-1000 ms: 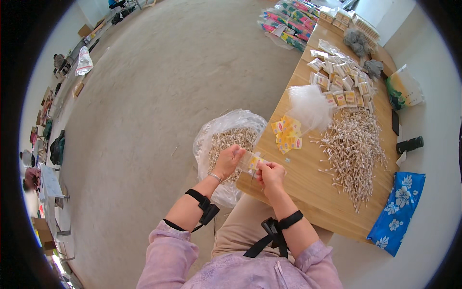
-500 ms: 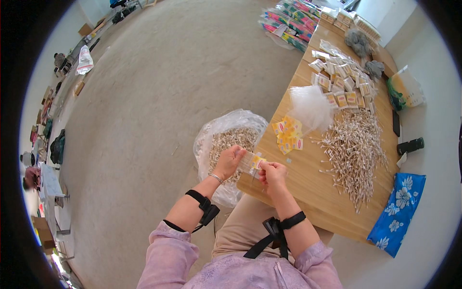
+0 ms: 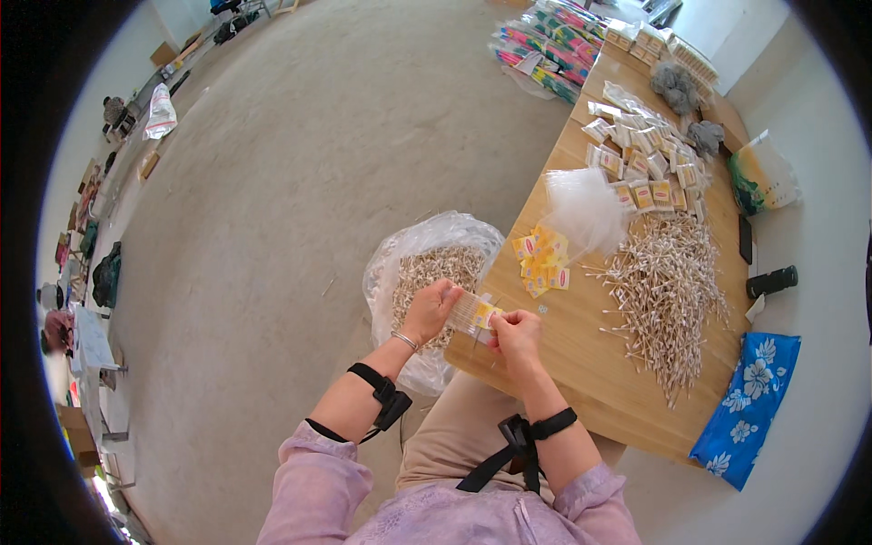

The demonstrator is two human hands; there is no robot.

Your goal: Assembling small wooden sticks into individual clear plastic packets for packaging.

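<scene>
Between my two hands, just off the near left corner of the table, is a small clear bag of cotton swabs [image 3: 462, 309] with a yellow card [image 3: 485, 314] at its right end. My left hand [image 3: 427, 313] is closed on the bag's left end. The fingers of my right hand [image 3: 517, 334] pinch the end with the card. Beyond my right hand, loose yellow cards [image 3: 545, 257] lie on the table, beside a stack of clear plastic bags [image 3: 586, 209]. A big heap of loose cotton swabs [image 3: 672, 291] spreads to their right.
Filled swab packets [image 3: 643, 150] cover the far part of the wooden table [image 3: 590, 350]. On the floor by its left edge stands a large clear sack [image 3: 380, 265] of swabs. A black cylinder [image 3: 772, 282], dark phone-like slab [image 3: 746, 238] and blue flowered bag [image 3: 749, 400] line the right side.
Both hands keep their hold on the bag of swabs and have barely moved. The view has shifted very slightly.
</scene>
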